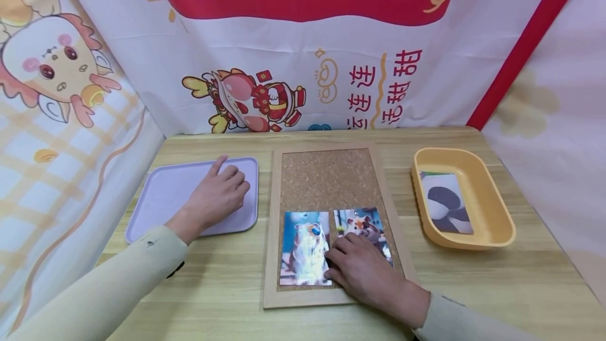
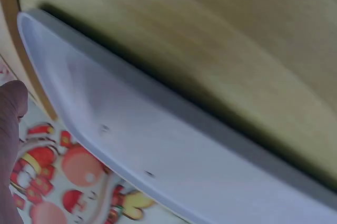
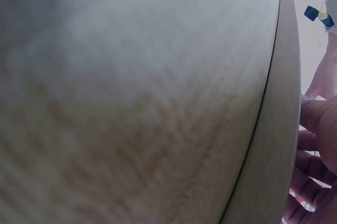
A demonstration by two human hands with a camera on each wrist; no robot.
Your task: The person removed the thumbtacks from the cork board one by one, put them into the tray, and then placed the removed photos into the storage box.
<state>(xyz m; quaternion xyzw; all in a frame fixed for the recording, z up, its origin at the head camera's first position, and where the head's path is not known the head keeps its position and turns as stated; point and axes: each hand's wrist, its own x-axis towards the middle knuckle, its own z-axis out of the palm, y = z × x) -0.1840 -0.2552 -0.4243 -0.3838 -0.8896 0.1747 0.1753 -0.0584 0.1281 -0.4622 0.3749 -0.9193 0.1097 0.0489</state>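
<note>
Two glossy picture cards lie side by side on a wood-framed cork board (image 1: 326,178). The left card (image 1: 305,251) shows a furry animal and catches bright glare. On the lower part of the right card (image 1: 366,222), which shows animal faces, rests my right hand (image 1: 364,272), its fingers bent and its thumb near the left card's edge. My left hand (image 1: 218,199) is over the right part of a lilac tray (image 1: 163,193), fingers loosely bent. Two tiny specks, perhaps pins, show on the tray (image 2: 174,155) in the left wrist view. What lies under my left fingertips is hidden.
A yellow plastic basket (image 1: 492,204) stands on the right of the wooden table (image 1: 213,288), with several cards (image 1: 447,201) inside; the top one is black and white. A printed cloth (image 1: 293,67) hangs behind the table, with more cloth at both sides.
</note>
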